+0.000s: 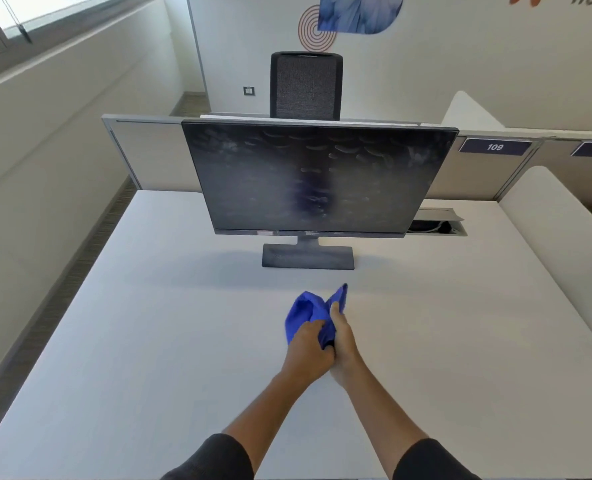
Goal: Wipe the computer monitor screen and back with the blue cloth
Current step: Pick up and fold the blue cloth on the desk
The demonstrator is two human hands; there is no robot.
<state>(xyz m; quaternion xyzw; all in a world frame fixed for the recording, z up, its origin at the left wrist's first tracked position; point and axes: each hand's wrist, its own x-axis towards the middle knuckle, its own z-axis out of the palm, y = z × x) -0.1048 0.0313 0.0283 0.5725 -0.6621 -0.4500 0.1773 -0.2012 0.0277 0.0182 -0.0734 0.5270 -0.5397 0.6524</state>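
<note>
A dark computer monitor (317, 178) stands on its grey base (307, 256) at the far middle of the white desk (149, 341). Its screen is off and covered with smudges and fingerprints; its back is hidden. The blue cloth (308, 310) is bunched up in front of the base, a little above the desk. My left hand (306, 351) and my right hand (343, 344) are pressed together, and both grip the cloth's near end. The hands are well short of the screen.
A black mesh chair back (306, 85) rises behind the desk divider (149, 150). An open cable hatch (438, 226) lies in the desk to the right of the monitor. Labels 109 (494, 147) and 110 mark the partition. A white side panel (557, 244) borders the desk's right side.
</note>
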